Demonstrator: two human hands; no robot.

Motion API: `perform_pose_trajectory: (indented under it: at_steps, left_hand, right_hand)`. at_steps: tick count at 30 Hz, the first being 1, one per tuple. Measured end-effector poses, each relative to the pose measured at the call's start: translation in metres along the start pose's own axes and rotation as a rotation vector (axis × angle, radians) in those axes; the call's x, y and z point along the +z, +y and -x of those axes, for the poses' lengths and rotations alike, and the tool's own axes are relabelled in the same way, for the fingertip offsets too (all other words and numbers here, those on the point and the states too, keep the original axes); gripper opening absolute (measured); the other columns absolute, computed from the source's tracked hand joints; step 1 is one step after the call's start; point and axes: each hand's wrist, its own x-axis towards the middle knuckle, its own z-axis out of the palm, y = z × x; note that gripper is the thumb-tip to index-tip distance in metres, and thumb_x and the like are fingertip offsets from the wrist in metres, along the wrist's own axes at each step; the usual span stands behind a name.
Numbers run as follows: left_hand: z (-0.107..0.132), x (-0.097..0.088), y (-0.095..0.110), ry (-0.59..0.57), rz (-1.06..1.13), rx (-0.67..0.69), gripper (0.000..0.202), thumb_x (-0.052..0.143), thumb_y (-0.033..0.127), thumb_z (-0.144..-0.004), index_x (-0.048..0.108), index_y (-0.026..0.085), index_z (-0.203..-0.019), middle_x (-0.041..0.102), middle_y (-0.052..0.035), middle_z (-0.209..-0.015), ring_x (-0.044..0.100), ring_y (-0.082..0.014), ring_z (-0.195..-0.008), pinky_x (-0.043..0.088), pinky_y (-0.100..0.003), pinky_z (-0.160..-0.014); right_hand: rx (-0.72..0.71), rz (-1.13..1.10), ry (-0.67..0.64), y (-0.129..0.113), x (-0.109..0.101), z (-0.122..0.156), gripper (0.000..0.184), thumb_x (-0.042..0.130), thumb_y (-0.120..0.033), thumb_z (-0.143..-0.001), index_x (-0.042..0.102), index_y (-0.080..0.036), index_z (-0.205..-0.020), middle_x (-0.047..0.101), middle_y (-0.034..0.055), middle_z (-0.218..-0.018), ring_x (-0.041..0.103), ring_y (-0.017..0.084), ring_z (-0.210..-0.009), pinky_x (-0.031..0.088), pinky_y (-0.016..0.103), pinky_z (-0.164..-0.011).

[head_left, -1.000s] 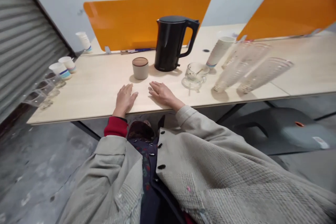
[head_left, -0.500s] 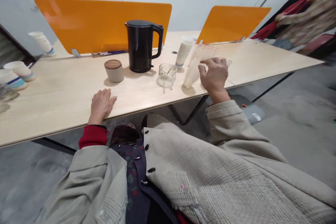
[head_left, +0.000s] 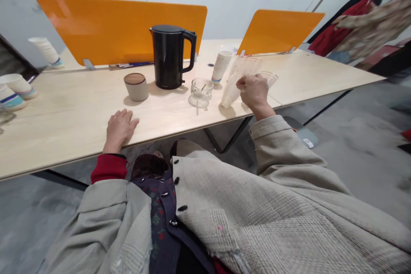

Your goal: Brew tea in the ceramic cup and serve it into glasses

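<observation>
My right hand [head_left: 253, 90] reaches over the table's right part and pinches the rim of a stack of clear plastic cups [head_left: 233, 81] that leans to the right. A second clear stack [head_left: 269, 78] shows just behind the hand. My left hand [head_left: 119, 127] lies flat on the wooden table [head_left: 64, 111] near its front edge, fingers stretched out, holding nothing. A black electric kettle [head_left: 170, 56] stands at the middle of the table. A glass cup on a saucer [head_left: 200, 92] with a spoon in it sits between the kettle and the clear stacks.
A beige jar with a brown lid [head_left: 135, 86] stands left of the kettle. A stack of white paper cups [head_left: 221, 66] leans behind the glass cup. More paper cups [head_left: 16, 87] sit at the left edge. Orange dividers [head_left: 118, 28] back the table. Clothes hang at the far right.
My right hand left the table beside my left hand, swung right to the clear cup stacks and closed its fingers on one. The view turned to the right. My left hand stayed put.
</observation>
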Motion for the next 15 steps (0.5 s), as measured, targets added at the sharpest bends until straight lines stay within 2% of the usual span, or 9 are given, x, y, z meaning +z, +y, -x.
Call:
perform_pose_trajectory:
  at_steps: [4, 9, 12, 15]
  left_hand:
    - [-0.002, 0.001, -0.003, 0.001, -0.019, 0.033, 0.049, 0.049, 0.043, -0.104, 0.073, 0.016, -0.137, 0.069, -0.0202, -0.155, 0.056, -0.04, -0.153, 0.041, -0.055, -0.131]
    - [-0.003, 0.002, -0.005, 0.005, -0.036, 0.041, 0.049, 0.049, 0.043, -0.104, 0.073, 0.016, -0.137, 0.069, -0.0196, -0.155, 0.056, -0.0398, -0.152, 0.042, -0.054, -0.131]
    - [-0.003, 0.002, -0.004, -0.001, -0.017, 0.022, 0.049, 0.05, 0.043, -0.104, 0.073, 0.016, -0.137, 0.068, -0.0196, -0.157, 0.055, -0.0401, -0.154, 0.039, -0.054, -0.133]
    - [-0.001, 0.003, -0.003, 0.003, 0.024, -0.003, 0.05, 0.051, 0.043, -0.104, 0.074, 0.015, -0.139, 0.066, -0.0202, -0.161, 0.053, -0.041, -0.157, 0.037, -0.056, -0.135]
  right_hand:
    - [0.026, 0.034, -0.008, -0.003, -0.004, -0.003, 0.027, 0.054, -0.02, -0.096, 0.079, -0.017, -0.107, 0.081, 0.0163, -0.112, 0.067, 0.036, -0.121, 0.054, 0.058, -0.111]
    - [-0.049, -0.072, 0.134, 0.002, -0.014, -0.009, 0.027, 0.055, -0.023, -0.094, 0.079, -0.022, -0.107, 0.082, 0.0141, -0.106, 0.068, 0.035, -0.111, 0.057, 0.059, -0.102]
    - [-0.073, -0.035, 0.187, 0.002, -0.03, -0.011, 0.027, 0.052, -0.022, -0.097, 0.078, -0.025, -0.104, 0.082, 0.0139, -0.108, 0.067, 0.035, -0.11, 0.057, 0.055, -0.1]
    - [-0.091, -0.011, 0.257, -0.006, -0.056, -0.005, 0.028, 0.049, -0.023, -0.102, 0.076, -0.023, -0.104, 0.082, 0.0162, -0.113, 0.066, 0.035, -0.112, 0.056, 0.053, -0.103]
